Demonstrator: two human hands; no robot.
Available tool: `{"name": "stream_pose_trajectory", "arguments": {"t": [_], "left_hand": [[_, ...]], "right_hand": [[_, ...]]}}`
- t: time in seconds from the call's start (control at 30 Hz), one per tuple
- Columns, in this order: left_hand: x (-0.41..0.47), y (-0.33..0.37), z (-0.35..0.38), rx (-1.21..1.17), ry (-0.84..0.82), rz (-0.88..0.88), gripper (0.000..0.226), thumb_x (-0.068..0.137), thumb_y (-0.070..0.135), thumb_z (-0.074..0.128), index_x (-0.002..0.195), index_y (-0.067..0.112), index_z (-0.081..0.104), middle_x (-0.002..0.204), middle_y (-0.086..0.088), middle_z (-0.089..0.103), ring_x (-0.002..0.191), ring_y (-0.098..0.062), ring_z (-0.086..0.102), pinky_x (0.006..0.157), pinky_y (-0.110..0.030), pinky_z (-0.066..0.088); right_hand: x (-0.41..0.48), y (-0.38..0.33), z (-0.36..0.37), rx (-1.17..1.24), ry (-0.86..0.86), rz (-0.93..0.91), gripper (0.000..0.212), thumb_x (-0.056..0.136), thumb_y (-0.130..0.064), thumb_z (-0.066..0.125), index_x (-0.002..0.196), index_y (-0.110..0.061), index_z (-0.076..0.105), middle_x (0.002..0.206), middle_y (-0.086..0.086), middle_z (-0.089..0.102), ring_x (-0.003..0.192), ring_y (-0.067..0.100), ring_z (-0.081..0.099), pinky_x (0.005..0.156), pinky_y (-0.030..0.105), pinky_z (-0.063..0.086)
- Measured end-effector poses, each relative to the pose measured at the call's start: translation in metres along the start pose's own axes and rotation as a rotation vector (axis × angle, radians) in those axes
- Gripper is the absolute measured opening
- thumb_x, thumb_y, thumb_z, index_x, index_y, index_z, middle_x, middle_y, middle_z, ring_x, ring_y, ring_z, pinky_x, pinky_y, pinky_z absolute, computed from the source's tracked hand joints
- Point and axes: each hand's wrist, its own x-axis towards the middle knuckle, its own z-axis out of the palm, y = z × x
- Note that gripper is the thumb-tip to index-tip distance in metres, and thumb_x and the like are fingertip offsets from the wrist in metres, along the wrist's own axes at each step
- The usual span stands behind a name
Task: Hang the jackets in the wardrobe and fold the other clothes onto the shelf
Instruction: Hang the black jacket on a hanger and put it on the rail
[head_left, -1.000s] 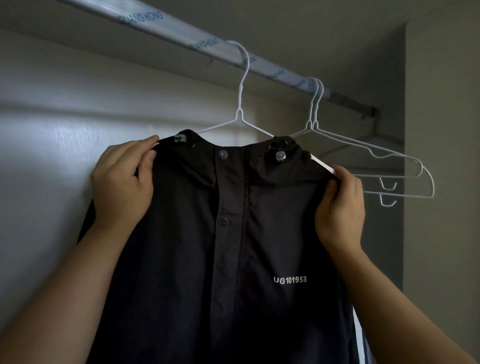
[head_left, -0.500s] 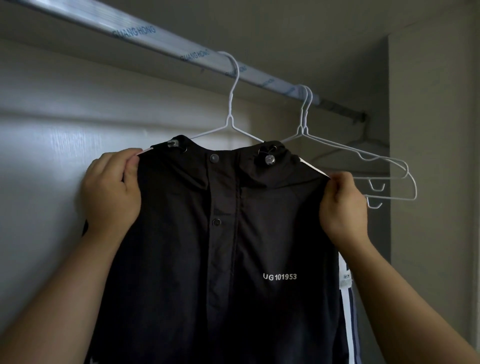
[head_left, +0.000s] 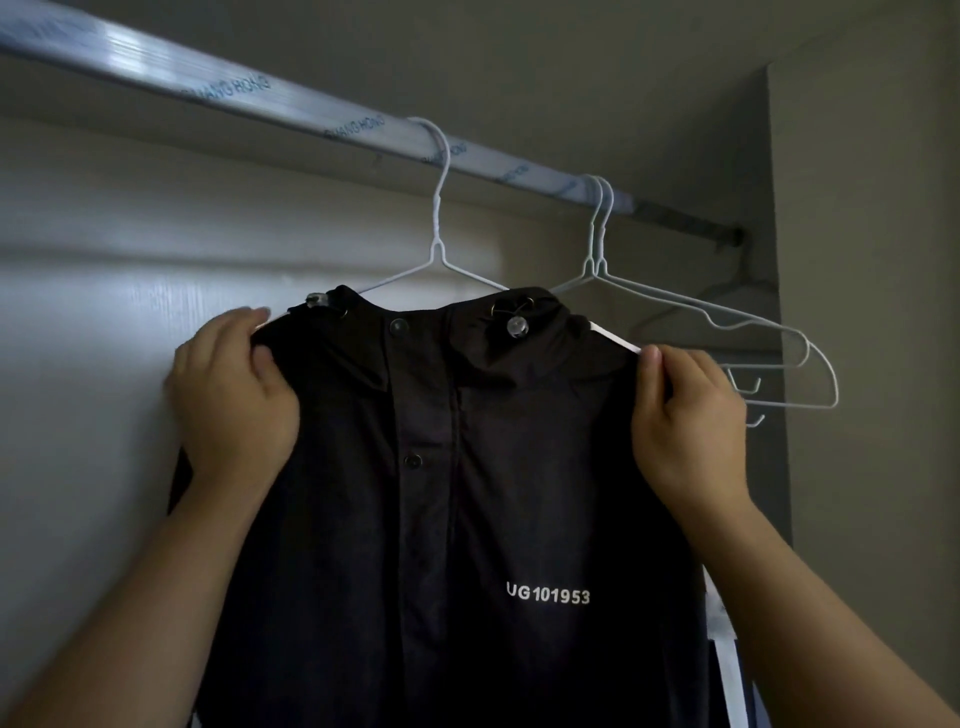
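A black jacket (head_left: 441, 493) with white lettering "UG101953" hangs on a white wire hanger (head_left: 439, 228) hooked over the wardrobe rail (head_left: 260, 96). My left hand (head_left: 234, 400) grips the jacket's left shoulder, fingers curled over the fabric. My right hand (head_left: 685, 421) pinches the right shoulder at the hanger's white end. The hanger's arms are mostly hidden inside the jacket.
Two empty white wire hangers (head_left: 727, 322) hang together on the rail to the right. The wardrobe's side wall (head_left: 872, 312) stands close on the right, the pale back wall (head_left: 104, 260) behind. A white and dark striped garment (head_left: 727, 670) shows at the lower right.
The jacket and hanger stay on the rail. My left hand's fingers have shifted up over the left shoulder; my right hand still pinches the right shoulder. The view has dipped slightly.
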Motion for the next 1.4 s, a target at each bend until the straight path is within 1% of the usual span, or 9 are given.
{"name": "stream_pose_trajectory", "arguments": {"t": [0.1,0.27,0.43,0.6,0.93,1.1,1.23,1.33,1.4], "left_hand": [[0.014,0.036,-0.006,-0.123,-0.028,0.074,0.070,0.066,-0.016,0.050,0.128,0.014,0.066,0.125,-0.004,0.066,0.117,-0.023,0.058,0.103,-0.020,0.039],[0.026,0.066,-0.004,-0.200,-0.160,-0.016,0.057,0.076,-0.009,0.056,0.118,0.026,0.072,0.106,0.016,0.067,0.097,0.004,0.056,0.084,0.005,0.036],[0.021,0.064,-0.001,-0.142,-0.199,-0.098,0.058,0.076,-0.011,0.054,0.111,0.031,0.072,0.092,0.027,0.063,0.093,0.004,0.055,0.078,0.004,0.037],[0.024,0.069,-0.003,-0.111,-0.275,-0.160,0.054,0.074,-0.010,0.058,0.109,0.027,0.072,0.099,0.015,0.068,0.093,0.003,0.059,0.083,0.002,0.039],[0.055,0.112,-0.014,-0.071,-0.483,-0.459,0.023,0.094,0.012,0.063,0.089,0.032,0.071,0.090,0.016,0.071,0.085,-0.001,0.065,0.076,-0.004,0.046],[0.077,0.145,-0.011,-0.076,-0.565,-0.698,0.033,0.082,-0.010,0.067,0.095,0.020,0.073,0.100,0.000,0.072,0.099,-0.023,0.069,0.098,-0.033,0.052],[0.093,0.204,-0.012,-0.169,-0.490,-0.803,0.032,0.089,0.004,0.058,0.111,0.021,0.073,0.113,0.006,0.072,0.107,-0.008,0.066,0.091,-0.015,0.049],[0.099,0.226,-0.014,0.068,-0.551,-0.718,0.035,0.097,0.019,0.054,0.129,0.012,0.066,0.132,-0.007,0.064,0.121,-0.019,0.058,0.107,-0.028,0.044],[0.101,0.233,-0.019,0.190,-0.587,-0.646,0.027,0.096,0.012,0.058,0.118,0.003,0.069,0.120,-0.019,0.067,0.107,-0.027,0.063,0.096,-0.031,0.048]], "right_hand": [[0.018,-0.007,-0.008,-0.017,-0.195,-0.073,0.032,0.106,-0.032,0.040,0.081,-0.016,0.050,0.081,0.001,0.054,0.077,0.026,0.052,0.068,0.035,0.034],[0.035,-0.010,-0.018,-0.141,-0.412,-0.239,0.032,0.105,-0.047,0.028,0.081,-0.027,0.037,0.073,-0.009,0.046,0.068,0.025,0.046,0.063,0.039,0.039],[0.041,-0.007,-0.014,-0.019,-0.439,-0.234,0.034,0.101,-0.046,0.028,0.075,-0.025,0.036,0.069,0.004,0.051,0.067,0.038,0.052,0.063,0.045,0.047],[0.049,-0.010,-0.020,0.041,-0.569,-0.169,0.034,0.106,-0.041,0.035,0.089,-0.017,0.052,0.075,0.012,0.062,0.072,0.042,0.059,0.063,0.042,0.047],[0.098,-0.051,-0.083,-0.152,-1.011,-0.217,0.021,0.095,-0.012,0.041,0.100,-0.020,0.060,0.092,0.005,0.064,0.085,0.029,0.061,0.069,0.035,0.028],[0.120,-0.070,-0.098,-0.145,-1.259,-0.089,0.014,0.097,-0.015,0.046,0.084,-0.020,0.049,0.075,0.006,0.047,0.078,0.028,0.047,0.074,0.038,0.036],[0.131,-0.079,-0.107,-0.127,-1.408,-0.033,0.024,0.096,-0.015,0.053,0.075,-0.019,0.042,0.099,0.008,0.065,0.088,0.029,0.060,0.073,0.037,0.036],[0.133,-0.083,-0.113,-0.072,-1.463,0.023,0.005,0.094,-0.015,0.058,0.091,-0.017,0.061,0.103,0.007,0.064,0.088,0.027,0.064,0.068,0.036,0.039],[0.137,-0.087,-0.117,-0.031,-1.519,0.051,0.015,0.096,-0.016,0.057,0.110,-0.013,0.063,0.112,0.008,0.061,0.099,0.029,0.064,0.070,0.036,0.041]]}}
